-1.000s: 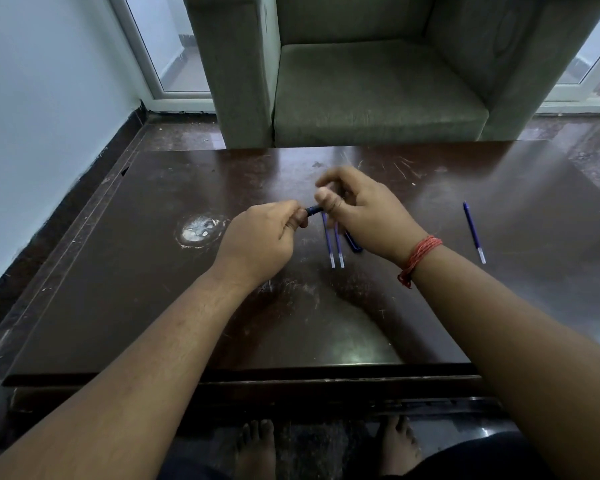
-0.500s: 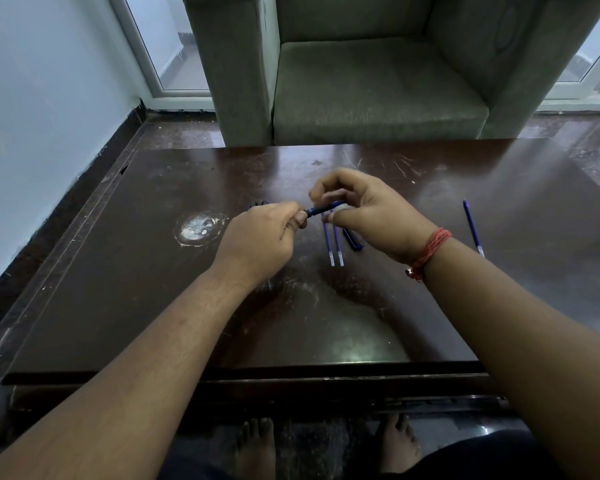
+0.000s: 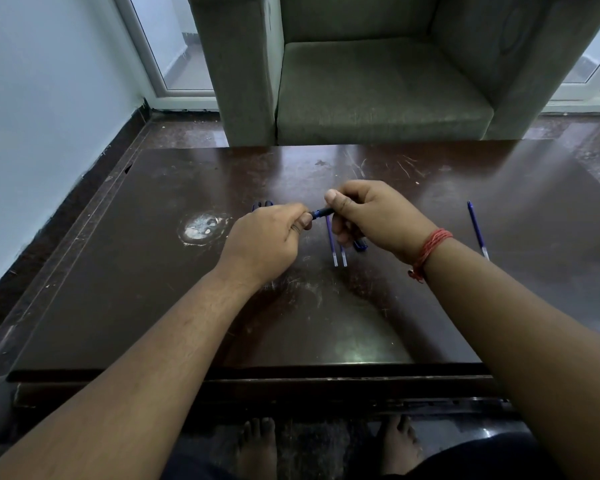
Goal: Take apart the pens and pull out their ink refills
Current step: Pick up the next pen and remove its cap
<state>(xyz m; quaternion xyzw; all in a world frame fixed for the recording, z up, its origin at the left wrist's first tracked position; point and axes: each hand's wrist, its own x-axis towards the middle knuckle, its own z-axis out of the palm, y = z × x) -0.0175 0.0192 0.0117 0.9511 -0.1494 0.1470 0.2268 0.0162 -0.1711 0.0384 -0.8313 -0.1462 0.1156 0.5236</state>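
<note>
A dark blue pen point(image 3: 322, 213) is held level above the brown table point(image 3: 153, 306), between both hands. My left hand point(image 3: 267, 240) pinches its left end and my right hand point(image 3: 371, 216) grips its right end; most of the pen is hidden by fingers. Two thin ink refills point(image 3: 336, 251) lie side by side on the table under my right hand. A dark blue pen part point(image 3: 360, 244) lies just right of them. Another refill point(image 3: 477, 231) lies alone at the right. Dark blue pieces point(image 3: 262, 204) peek out behind my left hand.
A pale worn patch point(image 3: 201, 228) marks the table left of my hands. A grey-green armchair point(image 3: 378, 81) stands right behind the table's far edge. A white wall runs along the left. My bare feet point(image 3: 260, 445) are under the near edge.
My right hand has shifted slightly right and its thumb now presses on top of the pen. The left hand has hardly moved. The parts on the table lie as before.
</note>
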